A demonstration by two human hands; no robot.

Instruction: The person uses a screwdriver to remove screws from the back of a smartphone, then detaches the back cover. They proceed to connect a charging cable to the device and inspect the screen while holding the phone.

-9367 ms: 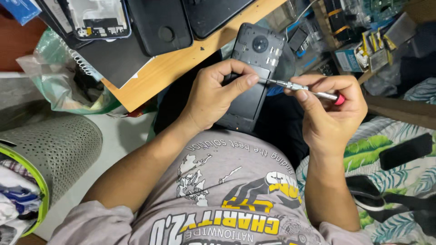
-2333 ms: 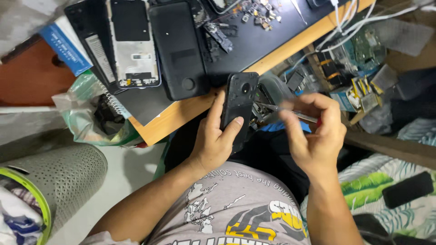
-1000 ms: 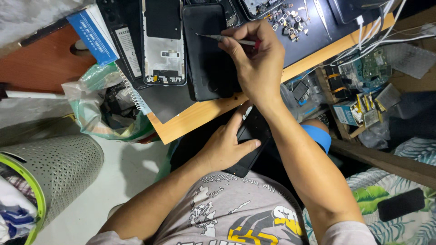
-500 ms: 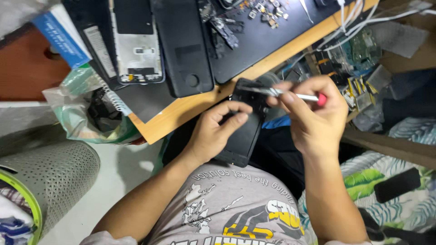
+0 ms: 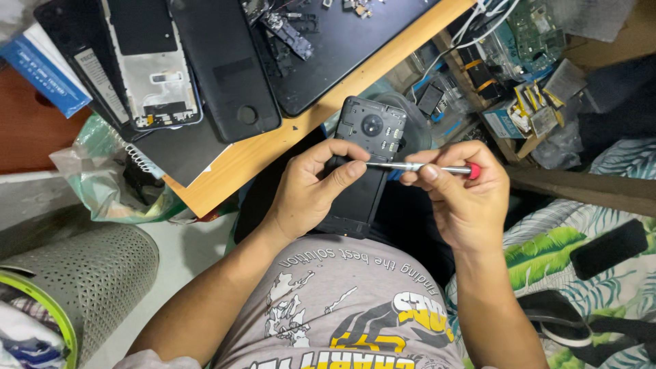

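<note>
Black phone (image 5: 362,171) – screwdriver (image 5: 417,167) between fingers (image 5: 427,174)

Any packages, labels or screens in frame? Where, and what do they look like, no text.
Blue flat box: far left, past the desk's edge, blue with a white label.
White label strip: long, narrow, on a black phone part at upper left.
Small open carton: right of the desk, blue and white, yellow-tagged parts inside.
Clear plastic bag: left, below the desk, crumpled, greenish.
Lit screens: none.

The left hand (image 5: 311,191) hides the screwdriver (image 5: 417,167) tip and the phone frame's (image 5: 362,167) middle; small parts (image 5: 355,5) are cropped at the top edge.
</note>
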